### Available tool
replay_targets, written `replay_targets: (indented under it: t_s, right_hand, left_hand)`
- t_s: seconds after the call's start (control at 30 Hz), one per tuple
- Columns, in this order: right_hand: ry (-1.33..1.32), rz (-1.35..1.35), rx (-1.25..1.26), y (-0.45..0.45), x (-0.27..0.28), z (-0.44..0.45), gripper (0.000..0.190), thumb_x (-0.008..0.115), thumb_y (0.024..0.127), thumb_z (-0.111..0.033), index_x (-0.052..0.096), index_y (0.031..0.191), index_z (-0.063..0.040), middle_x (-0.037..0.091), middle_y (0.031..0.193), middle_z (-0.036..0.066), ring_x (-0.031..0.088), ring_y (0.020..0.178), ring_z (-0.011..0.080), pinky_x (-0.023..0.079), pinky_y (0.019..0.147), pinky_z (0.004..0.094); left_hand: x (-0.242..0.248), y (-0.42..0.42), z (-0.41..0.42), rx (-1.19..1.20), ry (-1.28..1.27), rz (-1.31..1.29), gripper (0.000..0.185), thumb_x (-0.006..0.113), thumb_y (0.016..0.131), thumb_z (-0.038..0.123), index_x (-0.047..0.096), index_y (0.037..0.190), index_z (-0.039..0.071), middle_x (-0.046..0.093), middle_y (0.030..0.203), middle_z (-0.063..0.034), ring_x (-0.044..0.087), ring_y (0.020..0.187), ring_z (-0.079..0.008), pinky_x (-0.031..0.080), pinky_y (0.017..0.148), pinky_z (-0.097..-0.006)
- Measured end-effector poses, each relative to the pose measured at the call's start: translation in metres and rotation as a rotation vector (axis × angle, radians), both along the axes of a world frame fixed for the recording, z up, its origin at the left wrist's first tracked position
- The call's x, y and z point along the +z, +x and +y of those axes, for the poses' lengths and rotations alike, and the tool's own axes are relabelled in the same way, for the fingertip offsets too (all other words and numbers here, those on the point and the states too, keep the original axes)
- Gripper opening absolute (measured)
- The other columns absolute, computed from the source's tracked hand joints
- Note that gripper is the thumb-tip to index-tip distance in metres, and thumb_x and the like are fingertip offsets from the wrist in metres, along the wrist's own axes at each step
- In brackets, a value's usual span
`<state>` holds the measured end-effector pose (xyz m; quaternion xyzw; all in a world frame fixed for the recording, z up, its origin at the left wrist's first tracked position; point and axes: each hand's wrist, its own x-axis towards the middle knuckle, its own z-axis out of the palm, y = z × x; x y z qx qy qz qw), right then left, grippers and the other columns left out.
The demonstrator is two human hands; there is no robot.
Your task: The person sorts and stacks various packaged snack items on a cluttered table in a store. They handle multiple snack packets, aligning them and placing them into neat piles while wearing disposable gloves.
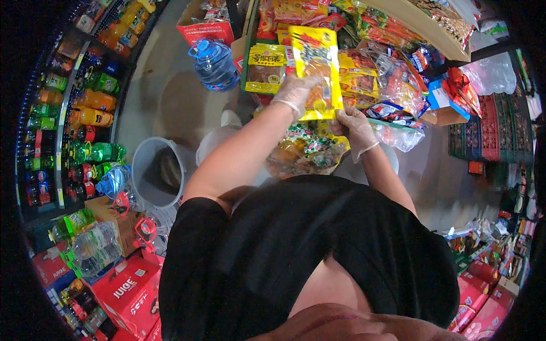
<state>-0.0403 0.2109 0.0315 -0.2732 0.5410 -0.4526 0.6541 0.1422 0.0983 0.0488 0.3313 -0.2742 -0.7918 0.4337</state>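
My left hand (pixel 295 93), in a thin clear plastic glove, grips a yellow snack packet (pixel 316 55) by its left side, thumb and fingers over the front. The packet is held upright above a display of packaged snacks. At its lower right corner my gloved right hand (pixel 357 128) pinches the edge. Beneath both hands, near my lap, lies a clear plastic bag of small wrapped snacks (pixel 305 149), partly hidden by my shirt. Just left of the held packet stands another yellow-topped packet (pixel 266 70) with a brown lower part.
A large water bottle (pixel 215 66) stands on the floor beside a red carton (pixel 204 32). A grey bucket (pixel 158 170) is at my left, near drink shelves (pixel 64 115). Stacked plastic crates (pixel 490 128) rise at the right. Red drink cartons (pixel 128 290) sit at lower left.
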Motion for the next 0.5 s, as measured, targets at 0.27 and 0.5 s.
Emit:
replay_targets:
  t_s: [0.27, 0.5]
  right_hand:
    - [-0.054, 0.002, 0.028, 0.008, -0.001, -0.016, 0.015, 0.067, 0.098, -0.018, 0.063, 0.096, -0.004, 0.067, 0.080, 0.007, 0.060, 0.066, 0.0168, 0.047, 0.059, 0.0311]
    - [-0.116, 0.010, 0.120, 0.025, 0.015, -0.056, 0.017, 0.067, 0.099, -0.020, 0.063, 0.098, -0.004, 0.064, 0.078, 0.007, 0.061, 0.067, 0.0170, 0.048, 0.059, 0.0300]
  left_hand:
    - [0.039, 0.047, -0.049, 0.373, -0.125, 0.024, 0.033, 0.075, 0.089, 0.006, 0.064, 0.120, -0.001, 0.072, 0.109, -0.0128, 0.074, 0.090, -0.0268, 0.063, 0.075, -0.0410]
    - [0.020, 0.064, -0.079, 0.394, 0.004, 0.082, 0.039, 0.069, 0.096, 0.011, 0.058, 0.134, 0.009, 0.069, 0.121, -0.0112, 0.072, 0.101, -0.0321, 0.061, 0.084, -0.0567]
